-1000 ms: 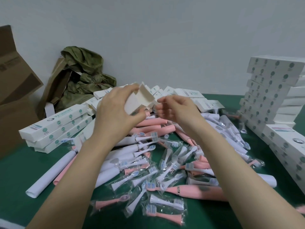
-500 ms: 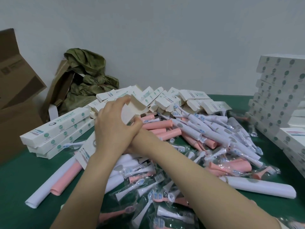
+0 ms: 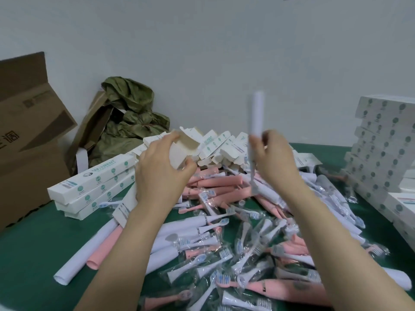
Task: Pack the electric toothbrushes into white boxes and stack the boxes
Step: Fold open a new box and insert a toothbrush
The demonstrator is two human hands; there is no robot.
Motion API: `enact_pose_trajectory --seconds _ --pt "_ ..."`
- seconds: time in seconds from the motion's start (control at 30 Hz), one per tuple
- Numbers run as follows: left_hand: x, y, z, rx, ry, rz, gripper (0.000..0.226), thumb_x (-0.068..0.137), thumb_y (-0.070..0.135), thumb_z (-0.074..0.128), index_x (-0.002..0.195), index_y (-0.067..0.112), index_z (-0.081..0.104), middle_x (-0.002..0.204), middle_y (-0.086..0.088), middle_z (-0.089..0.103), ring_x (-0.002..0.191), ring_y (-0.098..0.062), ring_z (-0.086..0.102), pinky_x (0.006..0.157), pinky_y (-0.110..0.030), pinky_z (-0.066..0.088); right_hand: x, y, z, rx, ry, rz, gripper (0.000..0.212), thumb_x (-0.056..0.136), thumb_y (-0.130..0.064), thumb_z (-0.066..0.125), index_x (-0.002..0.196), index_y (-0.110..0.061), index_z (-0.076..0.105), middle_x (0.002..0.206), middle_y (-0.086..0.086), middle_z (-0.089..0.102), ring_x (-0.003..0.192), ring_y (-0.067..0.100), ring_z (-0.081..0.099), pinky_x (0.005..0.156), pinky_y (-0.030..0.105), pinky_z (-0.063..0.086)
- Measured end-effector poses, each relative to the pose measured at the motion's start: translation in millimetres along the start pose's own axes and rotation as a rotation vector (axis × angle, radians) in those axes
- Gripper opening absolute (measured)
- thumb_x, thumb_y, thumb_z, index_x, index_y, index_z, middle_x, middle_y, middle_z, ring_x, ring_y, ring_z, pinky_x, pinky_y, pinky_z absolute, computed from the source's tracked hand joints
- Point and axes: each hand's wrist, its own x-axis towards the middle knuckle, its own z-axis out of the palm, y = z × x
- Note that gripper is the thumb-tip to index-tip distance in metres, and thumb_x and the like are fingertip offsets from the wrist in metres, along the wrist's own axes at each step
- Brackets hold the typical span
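Left hand (image 3: 161, 176): fingers curled around one open white box (image 3: 183, 147), held over the heap's far side.
Right hand (image 3: 277, 162): fingers pinch one white toothbrush (image 3: 256, 117), upright and blurred, beside the box, apart from it.
Left stack (image 3: 94, 178): three closed boxes on the green table (image 3: 33, 254).
Right stack (image 3: 381, 140): many boxes (exact count unclear).
Heap (image 3: 224, 221): pink and white handles, bagged brush heads, too many to count.

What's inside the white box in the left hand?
The white box shows only bare cardboard at its open end; the left hand covers the rest. The white toothbrush is outside it.
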Motion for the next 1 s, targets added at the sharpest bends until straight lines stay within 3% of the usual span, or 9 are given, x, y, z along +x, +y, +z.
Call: enact_pose_trajectory --seconds 0.1,0.17,0.23,0.4,0.47,0.6,0.83,0.9,1.0 --pt "1.9 2.5 12.2 0.076 -0.114 0.009 0.052 0.078 0.032 0.062 0.129 0.031 0.052 0.122 0.001 0.057 0.110 -0.026 0.050 0.091 -0.039 0.039 -1.8 -18.9 -18.1 0.644 0.003 0.171 0.025 0.101 -0.029 0.040 0.096 -0.006 0.049 0.076 0.005 0.057 0.052 0.007 0.060 0.071 0.034 0.057" --pt "1.6 4.1 17.6 0.060 -0.137 0.015 0.055 0.076 0.031 0.064 0.129 0.031 0.052 0.121 0.002 0.057 0.110 -0.024 0.050 0.091 -0.038 0.040 -6.2 -31.1 -19.3 0.809 -0.034 0.157 0.020 0.101 -0.027 0.042 0.097 -0.008 0.049 0.079 0.005 0.058 0.054 0.004 0.061 0.068 0.031 0.058" --pt "-2.2 7.2 21.1 0.000 -0.121 0.017 0.056 0.075 0.031 0.064 0.129 0.031 0.052 0.120 0.005 0.056 0.109 -0.021 0.050 0.092 -0.037 0.040 -12.1 -37.9 -13.1 0.759 0.022 0.094 0.013 0.100 -0.025 0.044 0.094 -0.013 0.047 0.085 0.002 0.059 0.059 0.004 0.063 0.065 0.028 0.057" --pt "-18.4 18.7 31.4 -0.070 -0.040 0.088 0.056 0.077 0.029 0.063 0.132 0.027 0.052 0.121 0.005 0.058 0.112 -0.019 0.050 0.098 -0.041 0.040 -21.0 -34.8 -0.8 0.660 0.090 0.015 0.009 0.097 -0.021 0.049 0.090 -0.020 0.043 0.080 -0.012 0.056 0.062 0.002 0.064 0.072 0.047 0.057" --pt "-19.0 21.0 33.0 -0.088 -0.032 0.100 0.058 0.075 0.032 0.060 0.132 0.026 0.052 0.121 0.005 0.057 0.112 -0.018 0.050 0.097 -0.039 0.041 -23.5 -33.2 2.8 0.687 0.009 0.015 0.016 0.092 -0.020 0.058 0.094 -0.021 0.042 0.079 -0.012 0.061 0.066 0.007 0.067 0.070 0.040 0.058" --pt "-17.6 21.9 34.3 -0.111 -0.010 0.090 0.055 0.073 0.029 0.064 0.127 0.024 0.053 0.117 0.006 0.058 0.108 -0.015 0.050 0.092 -0.035 0.041 -27.3 -32.4 7.3 0.436 0.012 -0.061 0.048 0.079 -0.021 0.074 0.096 -0.027 0.030 0.081 -0.008 0.065 0.063 0.002 0.066 0.056 0.014 0.049" --pt "-19.9 20.8 29.1 -0.117 0.032 0.130 0.055 0.072 0.029 0.062 0.126 0.022 0.055 0.114 0.004 0.058 0.104 -0.015 0.051 0.089 -0.035 0.044 -25.8 -32.8 7.9 0.463 0.100 -0.140 0.060 0.082 -0.023 0.073 0.125 -0.027 0.031 0.098 -0.013 0.053 0.064 0.003 0.064 0.059 0.009 0.045" --pt "-22.2 21.1 27.3 -0.122 0.043 0.148 0.055 0.072 0.028 0.063 0.126 0.021 0.056 0.113 0.005 0.058 0.103 -0.013 0.050 0.089 -0.033 0.044 -28.1 -32.4 9.2 0.424 0.117 -0.210 0.048 0.081 -0.020 0.074 0.113 -0.032 0.039 0.092 -0.014 0.057 0.065 0.003 0.063 0.057 0.008 0.044" --pt "-24.9 19.8 25.0 -0.136 0.055 0.164 0.055 0.074 0.032 0.061 0.127 0.019 0.056 0.115 0.004 0.059 0.106 -0.009 0.048 0.091 -0.027 0.040 -31.2 -31.7 18.9 0.239 0.049 -0.368 0.005 0.086 -0.015 0.068 0.087 -0.014 0.063 0.082 -0.004 0.058 0.068 0.007 0.054 0.062 0.007 0.039"
